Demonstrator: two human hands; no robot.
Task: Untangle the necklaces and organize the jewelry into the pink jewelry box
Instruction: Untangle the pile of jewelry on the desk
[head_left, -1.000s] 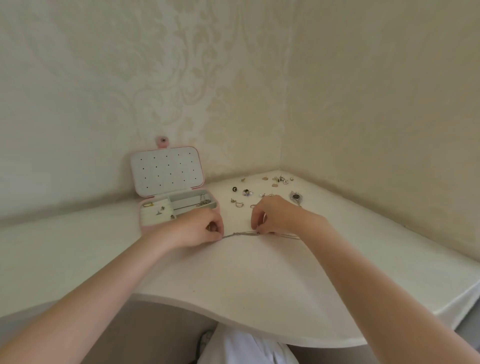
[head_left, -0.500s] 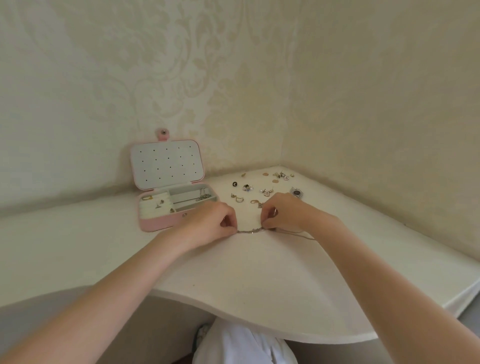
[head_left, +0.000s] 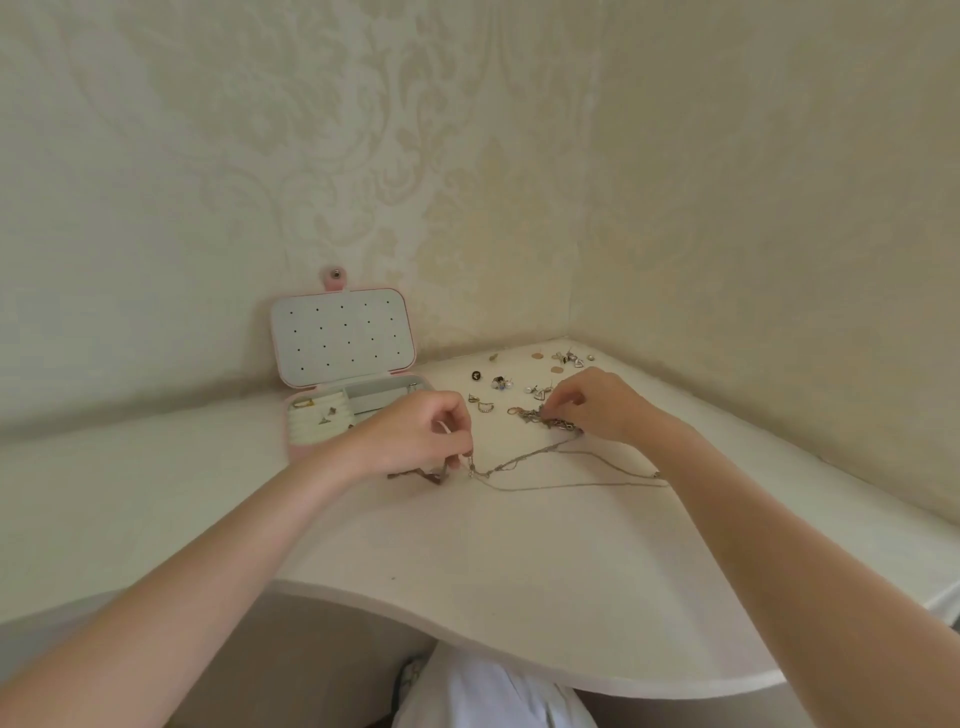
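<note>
Pale damask wallpaper closes in a white corner bench (head_left: 519, 571) where the pink jewelry box (head_left: 332, 410) stands open near the left wall, its dotted lid upright and a few small pieces already sitting in its ring rolls. Half a second ago both hands were close together on a short, taut run of chain; now they have drawn apart, and the necklaces (head_left: 545, 467) lie spread between them in several loose strands that trail toward the right side of the bench. That looks like real progress on the tangle, though the strands still meet at a knot by the left hand, so the untangling seems unfinished and nothing from this bunch has gone into the box. The left hand (head_left: 415, 441), fingers curled, pinches the chains at that knot just in front of the box. The right hand (head_left: 597, 410), fingers bent downward, picks at a cluster of pendants (head_left: 545, 418) at the far end of the chains. Loose earrings and rings (head_left: 519, 379) lie scattered toward the back corner, still waiting to be sorted.
</note>
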